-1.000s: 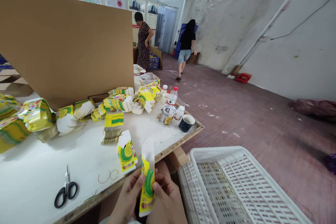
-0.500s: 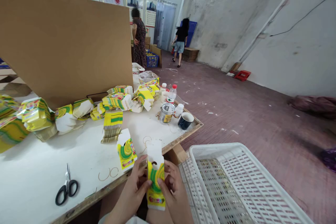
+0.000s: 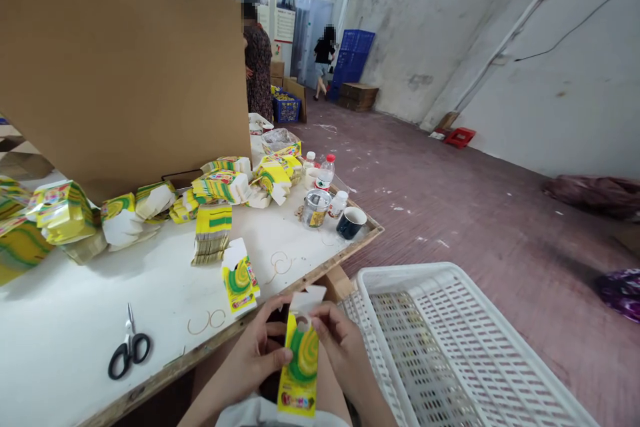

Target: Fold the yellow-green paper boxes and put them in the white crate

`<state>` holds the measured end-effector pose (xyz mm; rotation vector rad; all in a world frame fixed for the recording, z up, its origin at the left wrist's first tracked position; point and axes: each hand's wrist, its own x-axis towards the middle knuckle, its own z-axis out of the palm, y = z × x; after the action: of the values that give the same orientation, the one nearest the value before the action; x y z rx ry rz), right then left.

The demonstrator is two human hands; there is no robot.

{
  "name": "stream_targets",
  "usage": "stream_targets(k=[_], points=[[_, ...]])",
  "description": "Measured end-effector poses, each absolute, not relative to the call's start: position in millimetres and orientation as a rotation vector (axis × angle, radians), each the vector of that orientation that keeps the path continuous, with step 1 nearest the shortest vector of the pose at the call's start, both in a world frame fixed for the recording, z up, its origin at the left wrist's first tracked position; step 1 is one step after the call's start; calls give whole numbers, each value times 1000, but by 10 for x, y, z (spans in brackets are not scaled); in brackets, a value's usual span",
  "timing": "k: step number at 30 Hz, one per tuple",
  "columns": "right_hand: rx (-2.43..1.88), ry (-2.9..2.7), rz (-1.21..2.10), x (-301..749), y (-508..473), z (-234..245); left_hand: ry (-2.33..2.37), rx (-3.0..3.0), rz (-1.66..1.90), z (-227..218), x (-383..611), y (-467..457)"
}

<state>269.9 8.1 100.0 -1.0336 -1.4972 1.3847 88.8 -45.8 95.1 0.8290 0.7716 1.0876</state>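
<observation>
A small yellow and green carton point(image 3: 301, 363) is held upright over my lap, its white top flap standing up and bent over. My left hand point(image 3: 270, 347) grips its left side, thumb on the front. With thumb and fingers, my right hand point(image 3: 336, 337) pinches the upper right edge near the flap. Another flat carton point(image 3: 241, 283) lies on the table just beyond my hands. Behind it stands a stack of flattened cartons point(image 3: 213, 230). Loose rubber bands point(image 3: 281, 262) rest on the tabletop.
Black-handled scissors point(image 3: 129, 347) lie on the white table point(image 3: 165, 287). A white plastic basket point(image 3: 450, 273) stands at my right. A dark mug point(image 3: 351, 223), a tin point(image 3: 316, 208) and bottles occupy the table corner. A big cardboard sheet point(image 3: 130, 73) rises behind carton bundles. Two people are farther back.
My right hand has moved up the carton to its top edge, and the flap now bends over. The carton has tilted slightly. The far person has walked toward the doorway.
</observation>
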Motion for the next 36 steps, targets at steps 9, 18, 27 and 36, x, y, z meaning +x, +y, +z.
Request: stream_targets(k=[9, 18, 27, 36], points=[[-1114, -1507, 1519, 2720, 151, 1134, 969, 930, 1135, 879, 879, -376], [-1325, -1878, 1184, 2611, 109, 1153, 778, 821, 1145, 967, 889, -425], [-1214, -1804, 1192, 2730, 109, 1122, 802, 770, 1162, 945, 904, -376], [-1251, -1766, 887, 3101, 149, 1109, 1161, 1178, 1174, 798, 993, -332]])
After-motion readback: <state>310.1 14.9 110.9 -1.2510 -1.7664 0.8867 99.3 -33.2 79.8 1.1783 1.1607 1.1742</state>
